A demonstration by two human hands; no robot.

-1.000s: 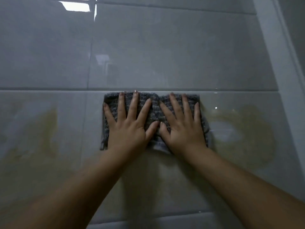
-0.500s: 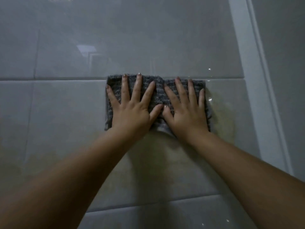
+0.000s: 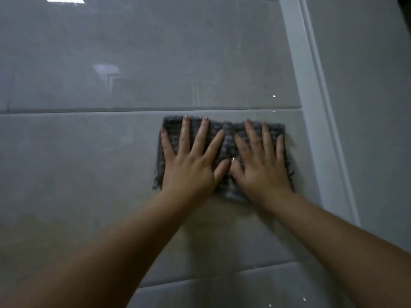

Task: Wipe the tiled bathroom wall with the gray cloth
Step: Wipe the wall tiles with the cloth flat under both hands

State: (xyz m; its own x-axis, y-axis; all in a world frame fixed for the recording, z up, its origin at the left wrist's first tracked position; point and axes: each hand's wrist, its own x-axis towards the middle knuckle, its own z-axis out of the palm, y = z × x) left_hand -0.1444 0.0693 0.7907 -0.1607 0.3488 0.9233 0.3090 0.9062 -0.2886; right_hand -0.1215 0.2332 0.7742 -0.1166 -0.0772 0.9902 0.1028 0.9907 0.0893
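While the gray cloth (image 3: pixel 225 135) is pressed flat on the tiled wall (image 3: pixel 89 165) under the left hand (image 3: pixel 189 172) and right hand (image 3: pixel 263 174), fingers spread, its long axis is seen horizontal, right end near the white corner strip (image 3: pixel 311 130), so little rightward travel is judged available.
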